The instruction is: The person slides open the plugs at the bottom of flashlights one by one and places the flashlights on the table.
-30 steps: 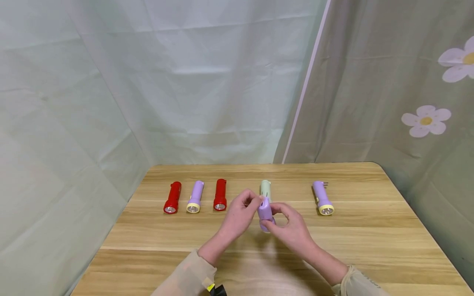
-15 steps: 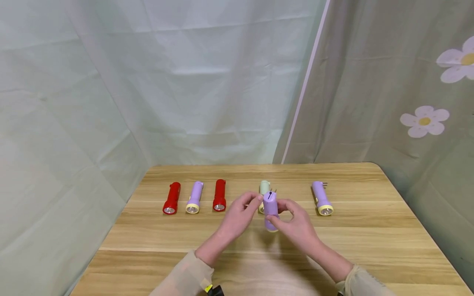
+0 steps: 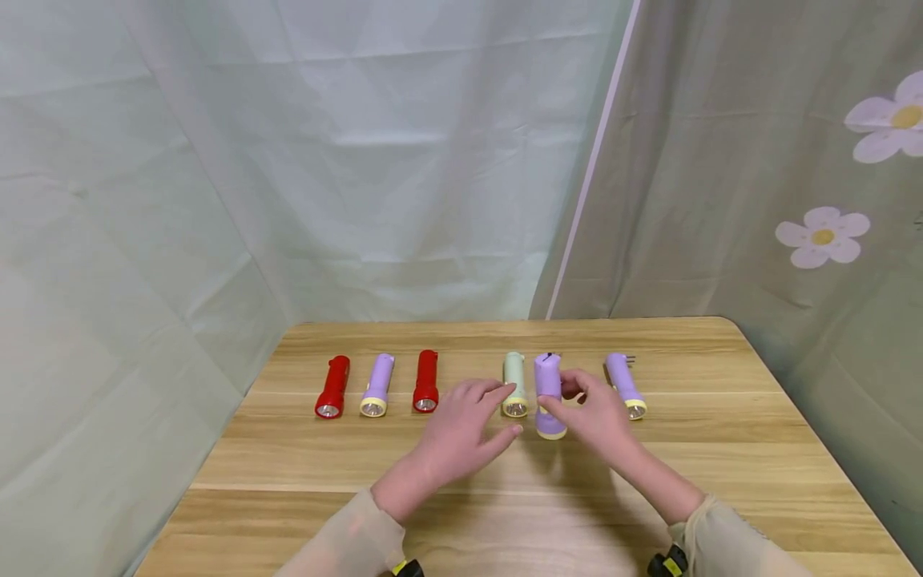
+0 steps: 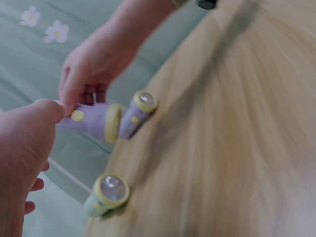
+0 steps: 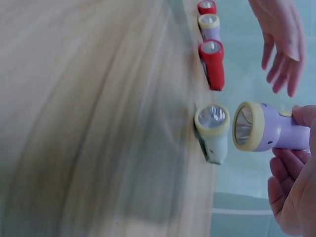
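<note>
My right hand grips a purple flashlight with a cream rim, thumb on one side and fingers on the other. In the right wrist view its lens end faces left, raised off the table. My left hand is apart from it, fingers spread and holding nothing, close to a pale green flashlight lying on the table. The left wrist view shows a yellow button on the held flashlight's side. To its right lies another purple flashlight with two prongs sticking out, partly behind my right hand.
On the left of the wooden table lie a red flashlight, a purple one and a second red one, lenses facing me. Pale curtains hang behind the table and at both sides.
The right hand has carried the purple flashlight rightward, from in front of the green one to beside it. Its prongs showed half a second ago. My left hand has let go and spread its fingers.
</note>
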A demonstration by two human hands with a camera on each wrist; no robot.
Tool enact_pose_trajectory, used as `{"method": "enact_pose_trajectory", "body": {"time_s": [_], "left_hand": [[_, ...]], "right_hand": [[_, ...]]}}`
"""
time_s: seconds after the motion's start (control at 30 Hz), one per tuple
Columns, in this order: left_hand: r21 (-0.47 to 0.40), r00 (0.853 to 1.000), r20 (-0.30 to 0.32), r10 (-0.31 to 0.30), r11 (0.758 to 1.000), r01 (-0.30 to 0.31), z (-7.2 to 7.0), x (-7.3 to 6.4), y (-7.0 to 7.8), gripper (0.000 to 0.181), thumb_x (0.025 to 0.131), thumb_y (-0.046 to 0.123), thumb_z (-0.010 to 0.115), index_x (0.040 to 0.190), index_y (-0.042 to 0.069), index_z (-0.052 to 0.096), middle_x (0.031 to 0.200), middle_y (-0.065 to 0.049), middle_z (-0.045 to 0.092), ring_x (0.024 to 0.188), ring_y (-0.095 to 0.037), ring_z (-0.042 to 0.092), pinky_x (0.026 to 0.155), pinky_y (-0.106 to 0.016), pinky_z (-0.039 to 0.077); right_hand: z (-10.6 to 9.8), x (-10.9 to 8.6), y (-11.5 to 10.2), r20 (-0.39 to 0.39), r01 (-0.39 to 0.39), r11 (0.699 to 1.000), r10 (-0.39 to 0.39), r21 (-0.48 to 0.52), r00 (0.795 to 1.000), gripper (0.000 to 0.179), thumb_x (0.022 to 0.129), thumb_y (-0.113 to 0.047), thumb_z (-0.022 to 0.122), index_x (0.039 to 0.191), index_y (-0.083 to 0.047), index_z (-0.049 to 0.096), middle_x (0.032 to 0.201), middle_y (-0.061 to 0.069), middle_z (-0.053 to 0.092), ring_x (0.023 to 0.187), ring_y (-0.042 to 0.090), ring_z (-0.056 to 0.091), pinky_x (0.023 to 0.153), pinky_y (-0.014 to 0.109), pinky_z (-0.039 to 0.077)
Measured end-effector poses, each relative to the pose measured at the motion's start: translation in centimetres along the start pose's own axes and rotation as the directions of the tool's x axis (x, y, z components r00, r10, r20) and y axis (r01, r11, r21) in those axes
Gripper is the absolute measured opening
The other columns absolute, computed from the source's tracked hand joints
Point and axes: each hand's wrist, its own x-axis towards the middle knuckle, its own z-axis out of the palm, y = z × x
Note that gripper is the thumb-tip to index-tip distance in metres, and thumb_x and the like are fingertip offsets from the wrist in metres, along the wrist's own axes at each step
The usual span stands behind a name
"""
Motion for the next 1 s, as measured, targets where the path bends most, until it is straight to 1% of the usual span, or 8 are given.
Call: {"method": "enact_pose_trajectory", "body": {"time_s": [0.1, 0.23, 0.37, 0.53, 0.6, 0.67, 0.83, 1.0], "left_hand": [[0.116, 0.996, 0.025, 0.087, 0.989, -0.09, 0.6, -0.3, -0.4, 0.063, 0.1, 0.056, 0.056, 0.151, 0.02, 0.05, 0.144, -0.004, 0.055, 0.133, -0.026, 0.048, 0.113, -0.048, 0.036], [0.187, 0.984, 0.058, 0.166, 0.967, -0.174, 1.2, -0.7, -0.8, 0.063, 0.099, 0.055, 0.058, 0.152, 0.021, 0.049, 0.147, -0.005, 0.053, 0.137, -0.028, 0.045, 0.117, -0.049, 0.031], [0.192, 0.969, 0.123, 0.213, 0.953, -0.234, 1.6, -1.0, -1.0, 0.066, 0.098, 0.053, 0.06, 0.155, 0.022, 0.045, 0.151, -0.006, 0.05, 0.141, -0.03, 0.042, 0.118, -0.052, 0.029], [0.145, 0.941, 0.207, 0.268, 0.943, -0.3, 2.0, -1.4, -1.3, 0.067, 0.099, 0.052, 0.061, 0.155, 0.02, 0.044, 0.155, -0.006, 0.047, 0.144, -0.03, 0.039, 0.119, -0.052, 0.026], [0.138, 0.935, 0.217, 0.279, 0.94, -0.312, 2.2, -1.5, -1.3, 0.066, 0.1, 0.052, 0.06, 0.155, 0.019, 0.045, 0.156, -0.007, 0.046, 0.144, -0.03, 0.039, 0.119, -0.052, 0.026], [0.142, 0.934, 0.221, 0.279, 0.939, -0.314, 2.3, -1.5, -1.4, 0.065, 0.1, 0.052, 0.059, 0.154, 0.019, 0.046, 0.156, -0.006, 0.045, 0.144, -0.029, 0.039, 0.12, -0.051, 0.025], [0.132, 0.943, 0.216, 0.254, 0.949, -0.286, 2.5, -1.4, -1.3, 0.064, 0.101, 0.051, 0.058, 0.154, 0.019, 0.046, 0.156, -0.006, 0.046, 0.145, -0.029, 0.038, 0.12, -0.051, 0.025], [0.148, 0.954, 0.198, 0.226, 0.955, -0.257, 2.8, -1.3, -0.9, 0.062, 0.102, 0.053, 0.055, 0.153, 0.019, 0.048, 0.155, -0.006, 0.047, 0.144, -0.028, 0.039, 0.12, -0.051, 0.026]], "right_hand": [[-0.6, 0.4, 0.1, 0.012, -0.03, 0.998, 0.031, -0.054, 0.999, 0.045, 0.085, -0.042, 0.083, 0.114, -0.009, 0.072, 0.095, -0.002, 0.072, 0.092, 0.019, 0.065, 0.076, 0.037, 0.051], [-1.3, 1.1, 0.3, 0.031, -0.057, 0.992, 0.061, -0.108, 0.998, 0.046, 0.085, -0.045, 0.082, 0.112, -0.009, 0.072, 0.095, -0.001, 0.073, 0.091, 0.019, 0.068, 0.076, 0.039, 0.053], [-1.7, 2.0, 0.8, 0.062, -0.08, 0.983, 0.091, -0.164, 0.994, 0.049, 0.085, -0.046, 0.08, 0.114, -0.007, 0.071, 0.093, 0.001, 0.073, 0.084, 0.017, 0.068, 0.072, 0.038, 0.054], [-2.0, 3.2, 1.8, 0.098, -0.092, 0.965, 0.12, -0.246, 0.988, 0.044, 0.085, -0.044, 0.078, 0.108, -0.007, 0.071, 0.089, 0.002, 0.071, 0.077, 0.016, 0.065, 0.065, 0.035, 0.05], [-2.1, 3.7, 2.0, 0.115, -0.112, 0.956, 0.148, -0.271, 0.982, 0.042, 0.084, -0.042, 0.078, 0.105, -0.006, 0.071, 0.087, 0.002, 0.071, 0.075, 0.017, 0.064, 0.063, 0.035, 0.05], [-2.1, 4.1, 2.1, 0.138, -0.134, 0.947, 0.181, -0.293, 0.974, 0.042, 0.084, -0.041, 0.077, 0.104, -0.005, 0.07, 0.085, 0.002, 0.071, 0.072, 0.017, 0.063, 0.06, 0.035, 0.048], [-1.7, 5.3, 2.2, 0.175, -0.192, 0.913, 0.268, -0.361, 0.947, 0.037, 0.084, -0.042, 0.076, 0.093, -0.006, 0.069, 0.077, 0.001, 0.067, 0.065, 0.019, 0.06, 0.055, 0.035, 0.046], [-1.1, 6.5, 2.3, 0.187, -0.195, 0.87, 0.306, -0.453, 0.934, 0.036, 0.085, -0.042, 0.075, 0.082, -0.008, 0.065, 0.074, 0.005, 0.065, 0.064, 0.023, 0.06, 0.056, 0.037, 0.047]]}}
